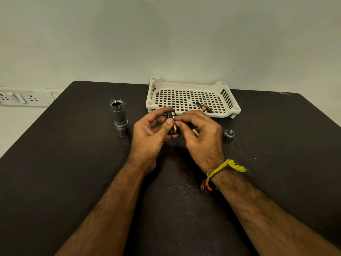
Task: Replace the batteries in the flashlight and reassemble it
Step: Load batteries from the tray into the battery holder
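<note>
- The person is holding both hands together over the middle of the dark counter, and the forearms are coming in from the near edge.
- The left hand is gripping the black battery holder with curled fingers, and its thumb is lying along the holder's left side.
- The right hand is pinching or pressing the copper-topped battery which is sitting in the holder; it appears that this hand is also keeping a second battery tucked under its fingers, but this is not sure.
- The long axis of the holder is running away from the person, nearly upright in the view, so the battery probably has to be pushed sideways into its slot by the right hand, which is the nearer one to it.
- The tail cap is lying on the counter to the right of the hands, near but apart.
- The flashlight body is standing upright to the left, with its threaded open end up, well apart from the hands.
- Farther away, just behind the hands, the white basket is holding spare batteries; there is open room on both sides for moving.
</note>
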